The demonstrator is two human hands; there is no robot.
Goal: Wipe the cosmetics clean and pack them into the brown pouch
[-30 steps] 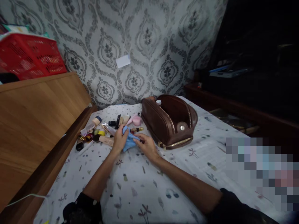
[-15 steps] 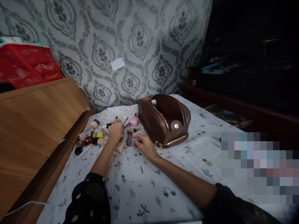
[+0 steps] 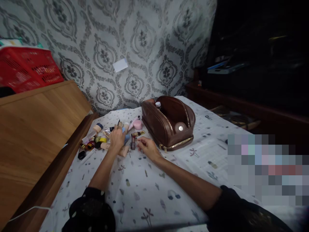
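Observation:
My left hand (image 3: 117,138) reaches palm down into a heap of cosmetics; its fingertips are hidden, so its grip cannot be told. Light blue objects (image 3: 127,138) show beside it, and a beige tube (image 3: 123,151) lies under the wrist. My right hand (image 3: 148,149) rests low over the cloth with thumb and fingers pinched together; whatever they hold is too small to make out. A small dark purplish bottle (image 3: 133,143) stands just left of those fingertips. Behind it lies a black-and-gold lipstick (image 3: 138,133). Right of the hands sits a brown toiletry bag (image 3: 154,127), its top unzipped.
Pink items (image 3: 138,124), a yellow-capped jar (image 3: 103,139) and a dark-lidded jar (image 3: 98,127) lie around the heap. A white-capped bottle (image 3: 158,105) pokes up inside the bag. A wooden panel (image 3: 43,122) borders the left; a red basket (image 3: 29,67) stands above it.
My left hand has shifted slightly left and down, showing more of the light blue objects. My right hand stays nearly in place. The view has moved slightly.

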